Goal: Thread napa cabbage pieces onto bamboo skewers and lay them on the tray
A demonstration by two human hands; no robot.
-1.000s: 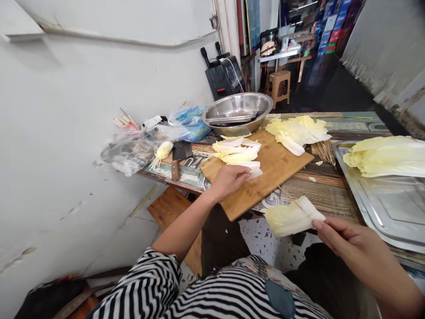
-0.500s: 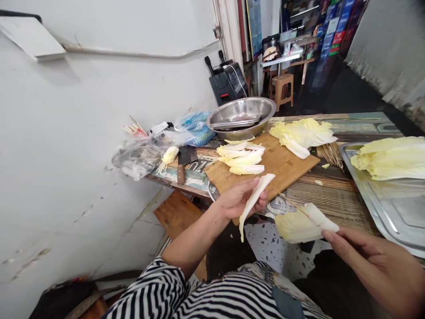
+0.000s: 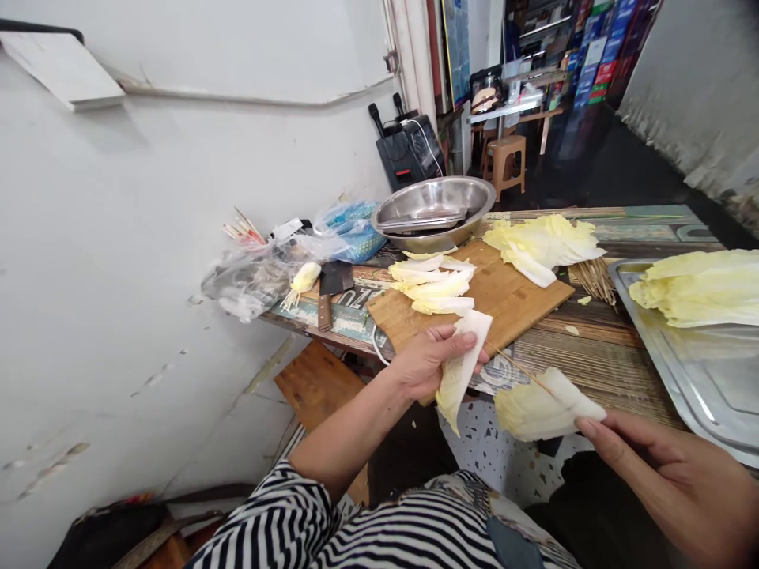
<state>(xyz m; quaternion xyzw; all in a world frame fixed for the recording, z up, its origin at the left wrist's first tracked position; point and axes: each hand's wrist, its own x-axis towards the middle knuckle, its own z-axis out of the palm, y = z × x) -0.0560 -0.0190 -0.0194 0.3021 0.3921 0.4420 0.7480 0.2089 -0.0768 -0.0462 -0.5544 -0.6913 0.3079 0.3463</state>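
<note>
My left hand (image 3: 430, 362) holds a strip of pale cabbage leaf (image 3: 459, 371), thumb on its white part, in front of the cutting board (image 3: 510, 288). In my right hand (image 3: 658, 458), at the lower right, a second cabbage piece (image 3: 537, 407) is pinched at its white end. A thin wooden skewer (image 3: 522, 368) runs through that piece, its tip pointing toward the strip in my left hand. Several cut cabbage strips (image 3: 432, 280) lie on the board's left part. Larger leaves (image 3: 545, 241) rest at its back right corner.
Behind the board stands a steel bowl (image 3: 436, 209). A cleaver (image 3: 326, 304) and plastic bags (image 3: 261, 273) are at the left. Skewers (image 3: 594, 280) lie beside a metal tray (image 3: 700, 379) holding cabbage leaves (image 3: 703, 288) at the right.
The strip in my left hand has turned so its broad face shows, and my left thumb now lies across it. My right hand has hardly moved.
</note>
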